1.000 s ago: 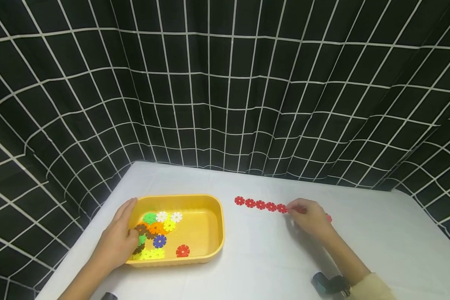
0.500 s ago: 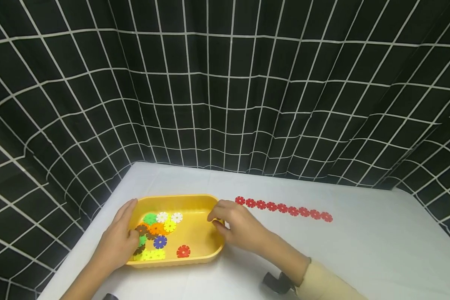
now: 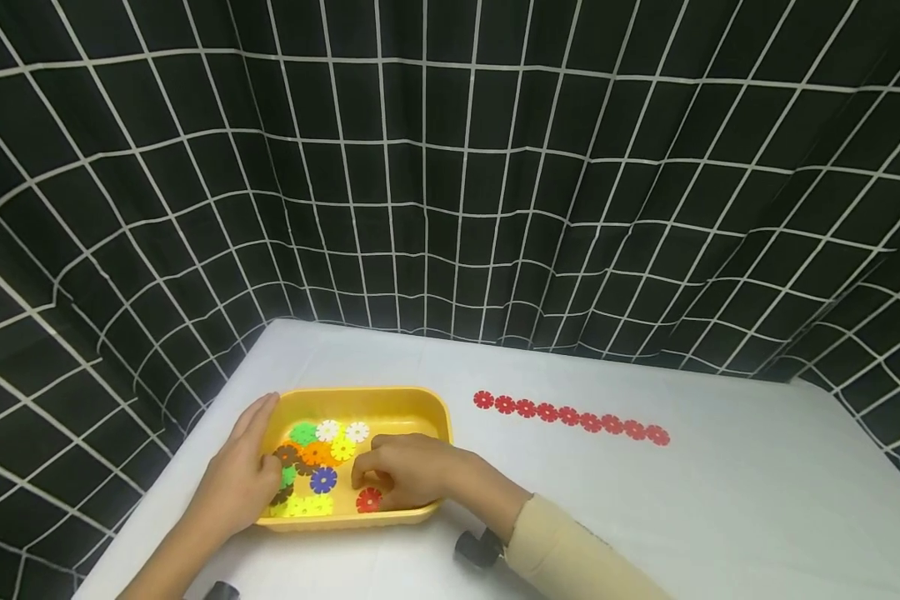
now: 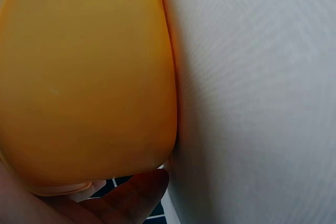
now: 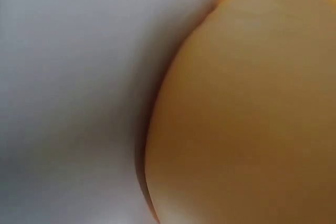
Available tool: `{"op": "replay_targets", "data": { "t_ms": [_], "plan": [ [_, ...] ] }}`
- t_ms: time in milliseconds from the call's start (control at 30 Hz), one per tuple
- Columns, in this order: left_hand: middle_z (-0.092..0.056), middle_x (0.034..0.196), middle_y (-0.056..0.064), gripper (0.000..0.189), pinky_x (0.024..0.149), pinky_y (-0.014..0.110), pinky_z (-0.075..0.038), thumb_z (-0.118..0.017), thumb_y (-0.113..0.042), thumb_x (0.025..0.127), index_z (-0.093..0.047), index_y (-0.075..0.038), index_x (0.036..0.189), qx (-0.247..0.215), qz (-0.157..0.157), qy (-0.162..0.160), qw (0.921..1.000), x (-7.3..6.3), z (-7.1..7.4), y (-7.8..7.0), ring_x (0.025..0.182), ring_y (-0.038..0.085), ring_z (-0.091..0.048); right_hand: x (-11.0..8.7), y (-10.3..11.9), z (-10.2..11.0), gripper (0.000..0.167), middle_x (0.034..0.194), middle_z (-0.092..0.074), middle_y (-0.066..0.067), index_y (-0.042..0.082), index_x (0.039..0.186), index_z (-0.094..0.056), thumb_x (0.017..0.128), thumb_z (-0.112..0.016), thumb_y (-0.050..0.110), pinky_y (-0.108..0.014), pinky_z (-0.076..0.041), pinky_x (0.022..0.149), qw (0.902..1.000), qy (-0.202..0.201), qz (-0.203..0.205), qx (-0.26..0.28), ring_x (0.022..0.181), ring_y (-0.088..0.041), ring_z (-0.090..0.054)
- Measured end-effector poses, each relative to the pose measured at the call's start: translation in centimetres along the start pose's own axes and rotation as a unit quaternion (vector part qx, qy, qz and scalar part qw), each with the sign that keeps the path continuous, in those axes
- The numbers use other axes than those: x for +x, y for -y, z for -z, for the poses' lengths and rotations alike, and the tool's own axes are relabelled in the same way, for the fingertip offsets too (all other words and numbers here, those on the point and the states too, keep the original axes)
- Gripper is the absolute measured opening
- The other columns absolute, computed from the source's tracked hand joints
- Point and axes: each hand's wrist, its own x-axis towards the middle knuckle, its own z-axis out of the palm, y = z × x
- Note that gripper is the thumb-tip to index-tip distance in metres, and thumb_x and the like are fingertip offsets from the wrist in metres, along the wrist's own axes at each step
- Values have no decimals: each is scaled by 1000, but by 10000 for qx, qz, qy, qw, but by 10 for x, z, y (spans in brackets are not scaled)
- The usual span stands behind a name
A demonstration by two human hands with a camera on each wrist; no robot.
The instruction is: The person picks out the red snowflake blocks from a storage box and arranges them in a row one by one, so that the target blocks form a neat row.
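Note:
My left hand [image 3: 234,482] grips the left end of a yellow plastic tray [image 3: 426,408], its thumb over the rim. In the left wrist view, fingers [image 4: 137,195] curl against the tray's outer wall [image 4: 89,82]. My right hand [image 3: 414,471] reaches down inside the tray, index finger and thumb bent and apart around a red flower-shaped notched disc [image 3: 368,500] lying near the front wall. The right wrist view holds mostly the tray's outer wall [image 5: 241,119]; the right fingers are hidden there.
Several green, white, orange, brown, yellow and blue discs [image 3: 323,480] lie in the tray's left half. A slanting row of several red discs [image 3: 547,412] lies on the white tablecloth [image 3: 720,483] at right. A black white-gridded curtain [image 3: 495,208] stands behind and beside the table.
My right hand has left the right part of the red row, moved left over the tray's rim and lowered to the red disc inside. The left hand stays on the tray.

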Motion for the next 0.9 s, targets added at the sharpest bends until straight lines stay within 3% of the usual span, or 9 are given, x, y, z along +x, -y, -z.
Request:
{"op": "replay_targets", "data": {
  "t_ms": [200,433,667,900],
  "plan": [
    [-20,162,22,84,108,69,-30,-54,2,83,-18,0,159,18,-12,-43,10000,1,0,-1,141,51,-28,4,1,-4,14,79,-51,9,23,93,-68,86,-79,17,-13,-38,61,9997,-114,153,182,71,-2,-46],
    [-20,162,23,82,108,69,-30,-53,2,83,-19,1,158,14,14,-1,10000,1,0,-1,142,51,-27,3,1,-8,25,78,-51,11,19,86,-59,82,-82,9,-13,-40,61,9988,-324,-54,358,71,-3,-47],
    [-18,163,21,84,110,68,-28,-54,2,84,-17,0,159,13,30,77,10000,1,1,-2,142,51,-26,2,-1,-7,22,81,-59,11,16,92,-68,85,-72,-4,-11,-45,71,9948,-880,-4,521,75,-4,-52],
    [-18,163,22,84,109,68,-29,-53,2,84,-16,0,159,-37,20,55,10000,0,0,-2,142,52,-26,2,-5,-8,16,88,-68,11,13,99,-73,91,-68,0,-9,-48,81,9853,-1493,-7,829,81,0,-58]
  ]
}}
